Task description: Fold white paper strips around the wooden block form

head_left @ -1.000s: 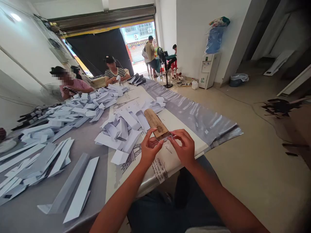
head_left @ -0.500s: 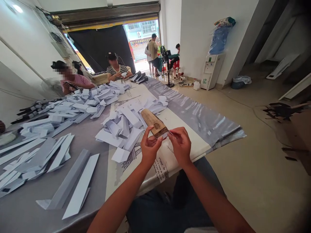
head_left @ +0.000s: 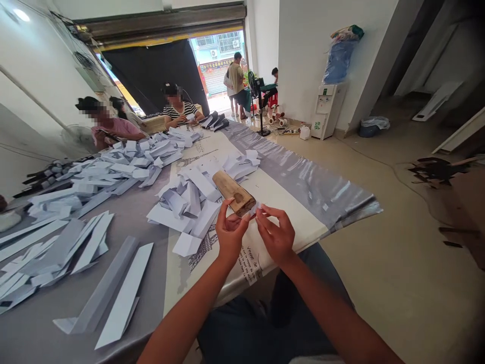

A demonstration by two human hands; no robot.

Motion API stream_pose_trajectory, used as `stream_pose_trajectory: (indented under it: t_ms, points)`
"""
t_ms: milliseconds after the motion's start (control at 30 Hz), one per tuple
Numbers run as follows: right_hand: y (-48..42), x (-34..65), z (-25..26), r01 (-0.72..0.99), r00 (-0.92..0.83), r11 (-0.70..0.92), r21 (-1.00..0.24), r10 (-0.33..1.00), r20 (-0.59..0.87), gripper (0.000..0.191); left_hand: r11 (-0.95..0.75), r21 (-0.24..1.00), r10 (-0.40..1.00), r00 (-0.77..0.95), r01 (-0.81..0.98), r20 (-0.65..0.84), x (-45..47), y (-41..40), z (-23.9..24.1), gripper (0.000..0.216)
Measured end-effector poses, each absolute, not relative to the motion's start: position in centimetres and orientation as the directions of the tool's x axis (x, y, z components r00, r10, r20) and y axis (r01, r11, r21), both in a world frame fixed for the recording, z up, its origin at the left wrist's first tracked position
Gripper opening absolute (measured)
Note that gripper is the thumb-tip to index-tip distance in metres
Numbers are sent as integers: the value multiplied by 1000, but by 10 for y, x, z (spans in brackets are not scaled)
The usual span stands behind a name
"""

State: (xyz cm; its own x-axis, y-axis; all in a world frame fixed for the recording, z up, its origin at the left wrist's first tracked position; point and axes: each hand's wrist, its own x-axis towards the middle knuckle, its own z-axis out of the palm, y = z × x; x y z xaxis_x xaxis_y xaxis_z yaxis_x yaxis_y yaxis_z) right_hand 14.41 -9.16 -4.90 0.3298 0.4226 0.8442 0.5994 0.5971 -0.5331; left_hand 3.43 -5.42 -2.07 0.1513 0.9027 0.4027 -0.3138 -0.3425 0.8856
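Note:
My left hand [head_left: 230, 233] and my right hand [head_left: 278, 236] are raised close together over the near table edge. Between their fingertips they pinch a small thin clear strip [head_left: 253, 211]; it is too small to identify. Just beyond the fingers a worn wooden block [head_left: 233, 192] lies on a white printed sheet [head_left: 278, 194]. A heap of folded white paper pieces [head_left: 191, 199] lies to the left of the block.
Long folded grey-white paper pieces [head_left: 109, 293] lie at the near left of the grey table [head_left: 45, 338]. More heaps [head_left: 125, 164] reach toward two seated people [head_left: 108, 126] at the far end. Silvery plastic film [head_left: 314, 187] drapes the right edge. A water dispenser [head_left: 326, 108] and a fan [head_left: 255, 101] stand beyond.
My two hands have drawn closer together and shifted slightly left, with the small strip still pinched between them. The view has moved a little.

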Motion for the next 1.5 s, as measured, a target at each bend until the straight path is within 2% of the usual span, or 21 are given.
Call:
stream_pose_trajectory:
  t_ms: [133,267,400,500,600,700,833,1067,1267,1500]
  points:
    - [-91,152,-46,475,401,630,-615,467,788,23,-358,878,884,187,-319,428,34,-54,-21,57]
    - [-85,168,-31,264,365,636,-725,630,685,5,-360,887,869,241,-288,431,35,-51,-22,55]
    - [-83,190,-19,135,178,642,-754,733,656,27,-353,901,834,353,-253,425,32,-47,-23,51]
    - [-89,208,-10,252,-79,591,-766,801,593,28,-371,906,789,446,-202,422,28,-44,-26,50]
    - [-97,220,-5,378,-209,545,-748,838,505,22,-410,903,742,527,-130,413,26,-40,-31,50]
    - [-102,224,-10,468,-220,525,-710,848,482,17,-476,877,690,587,-71,422,26,-37,-36,46]
    - [-97,222,-31,536,-145,517,-667,835,531,12,-493,869,661,631,-44,407,32,-35,-40,42]
    - [-83,214,-57,532,-119,499,-684,844,524,18,-293,952,747,601,-89,285,39,-39,-47,44]
    - [-84,215,-60,490,-251,516,-703,855,453,19,-162,979,818,538,-121,202,35,-59,-52,48]
    - [-82,219,-62,394,-321,581,-712,813,486,19,-168,973,844,487,-159,225,36,-67,-58,53]
